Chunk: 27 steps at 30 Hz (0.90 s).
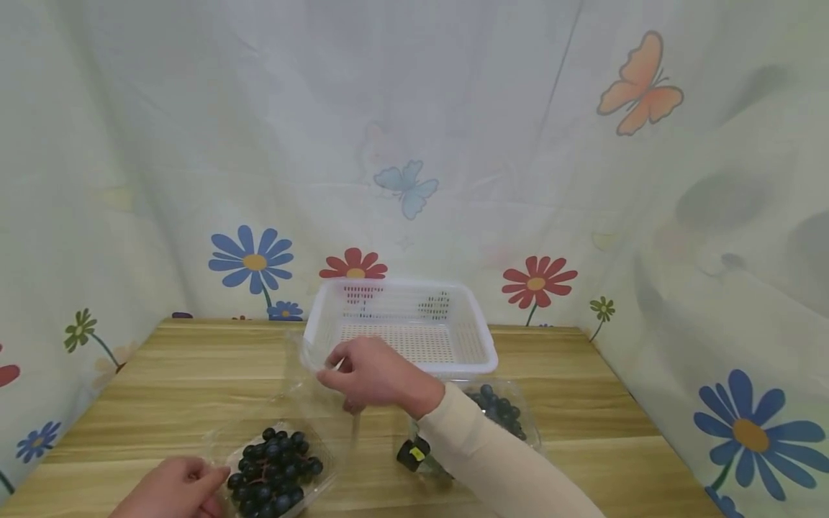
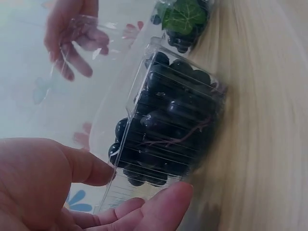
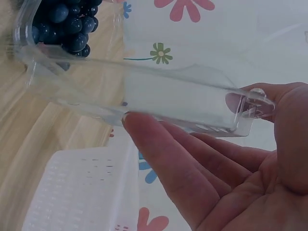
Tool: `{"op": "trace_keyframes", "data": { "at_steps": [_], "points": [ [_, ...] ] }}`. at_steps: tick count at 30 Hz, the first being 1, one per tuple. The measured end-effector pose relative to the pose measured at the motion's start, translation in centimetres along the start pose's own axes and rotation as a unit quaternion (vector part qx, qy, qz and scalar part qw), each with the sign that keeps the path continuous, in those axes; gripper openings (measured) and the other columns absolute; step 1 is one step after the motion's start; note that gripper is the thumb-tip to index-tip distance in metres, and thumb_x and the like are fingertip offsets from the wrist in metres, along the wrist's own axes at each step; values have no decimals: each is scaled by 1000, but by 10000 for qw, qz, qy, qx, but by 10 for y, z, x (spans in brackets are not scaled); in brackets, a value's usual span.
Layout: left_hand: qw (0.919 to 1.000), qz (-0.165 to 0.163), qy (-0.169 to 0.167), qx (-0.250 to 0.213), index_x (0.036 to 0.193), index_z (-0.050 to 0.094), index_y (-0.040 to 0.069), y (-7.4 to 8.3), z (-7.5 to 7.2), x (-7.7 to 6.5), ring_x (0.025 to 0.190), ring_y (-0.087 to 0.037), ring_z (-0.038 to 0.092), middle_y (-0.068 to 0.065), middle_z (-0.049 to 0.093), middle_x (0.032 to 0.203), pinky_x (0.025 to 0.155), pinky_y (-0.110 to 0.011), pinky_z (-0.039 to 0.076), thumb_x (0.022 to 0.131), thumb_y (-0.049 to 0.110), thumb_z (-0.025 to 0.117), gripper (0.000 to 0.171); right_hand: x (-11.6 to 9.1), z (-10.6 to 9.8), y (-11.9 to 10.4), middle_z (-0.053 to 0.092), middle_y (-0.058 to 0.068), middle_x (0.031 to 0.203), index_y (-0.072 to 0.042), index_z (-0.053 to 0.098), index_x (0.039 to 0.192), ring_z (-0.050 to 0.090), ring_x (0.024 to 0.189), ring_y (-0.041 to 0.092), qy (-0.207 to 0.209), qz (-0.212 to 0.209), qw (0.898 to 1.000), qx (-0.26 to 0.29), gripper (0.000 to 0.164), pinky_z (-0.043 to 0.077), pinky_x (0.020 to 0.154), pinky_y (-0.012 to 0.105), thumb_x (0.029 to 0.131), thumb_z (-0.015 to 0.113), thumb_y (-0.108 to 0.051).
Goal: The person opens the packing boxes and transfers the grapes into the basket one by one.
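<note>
My left hand (image 1: 175,489) is at the near left side of a clear plastic clamshell box (image 1: 317,485). In the left wrist view its thumb and fingers (image 2: 168,204) pinch the box's end. Dark grapes (image 1: 272,467) on brown stems fill the box. The box's hinged clear lid (image 3: 168,96) stands raised. My right hand (image 1: 376,370) holds the lid's free end between thumb and fingers, above the table and in front of the white basket. In the head view the lid is faint and hard to trace.
A white perforated basket (image 1: 488,345) stands at the table's back. Right of the open box lies another clear box of dark grapes (image 1: 501,410), partly behind my right sleeve (image 1: 486,446); a green leaf print (image 2: 186,17) shows on it. A flowered curtain (image 1: 414,108) surrounds the wooden table (image 1: 583,403).
</note>
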<state>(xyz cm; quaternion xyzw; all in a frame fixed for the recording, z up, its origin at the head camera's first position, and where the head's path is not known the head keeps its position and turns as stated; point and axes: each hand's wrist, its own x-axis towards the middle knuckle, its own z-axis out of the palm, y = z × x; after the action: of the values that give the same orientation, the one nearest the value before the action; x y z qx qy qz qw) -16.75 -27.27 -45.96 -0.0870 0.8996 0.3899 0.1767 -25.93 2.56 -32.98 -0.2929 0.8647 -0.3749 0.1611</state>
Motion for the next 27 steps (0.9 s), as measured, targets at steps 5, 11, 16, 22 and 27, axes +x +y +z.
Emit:
{"op": "trace_keyframes", "data": {
  "at_steps": [5, 11, 16, 22, 27],
  "points": [
    [9990, 68, -224, -374, 85, 65, 1, -2, -9, 2, 71, -18, 69, -5, 70, 77, 68, -35, 59, 104, 21, 53, 31, -6, 3, 1, 74, -4, 86, -10, 73, 114, 73, 60, 16, 54, 145, 9991, 384, 29, 60, 61, 27, 96, 70, -32],
    [9972, -236, -287, -644, 92, 64, -2, 1, -15, 7, 73, -20, 67, -10, 67, 82, 69, -38, 60, 103, 16, 50, 25, -16, 7, 3, 76, 4, 86, -13, 73, 98, 73, 59, 20, 91, 361, 9951, 918, 20, 61, 62, 30, 95, 72, -33],
    [9961, -215, -372, -769, 93, 61, -4, 3, -22, 10, 74, -21, 66, -11, 65, 84, 69, -40, 61, 99, 12, 47, 22, -24, 10, 10, 77, 5, 86, -13, 68, 95, 74, 61, 22, 39, 608, 9877, 1438, 17, 62, 64, 33, 94, 72, -29],
    [9973, 207, -216, -671, 90, 61, -2, 5, -29, 16, 70, -20, 67, -8, 64, 78, 64, -39, 62, 98, 10, 51, 18, -33, 11, 21, 77, 14, 89, -7, 61, 105, 75, 64, 25, -72, 694, 9713, 2272, 22, 64, 62, 39, 91, 73, -18],
    [9954, 713, -205, -613, 91, 61, -2, 8, -32, 19, 65, -19, 67, -6, 63, 74, 60, -38, 62, 98, 11, 54, 17, -41, 9, 28, 77, 16, 92, -4, 57, 110, 77, 70, 27, -201, 729, 9665, 2453, 30, 64, 66, 39, 89, 75, -16]
  ]
}}
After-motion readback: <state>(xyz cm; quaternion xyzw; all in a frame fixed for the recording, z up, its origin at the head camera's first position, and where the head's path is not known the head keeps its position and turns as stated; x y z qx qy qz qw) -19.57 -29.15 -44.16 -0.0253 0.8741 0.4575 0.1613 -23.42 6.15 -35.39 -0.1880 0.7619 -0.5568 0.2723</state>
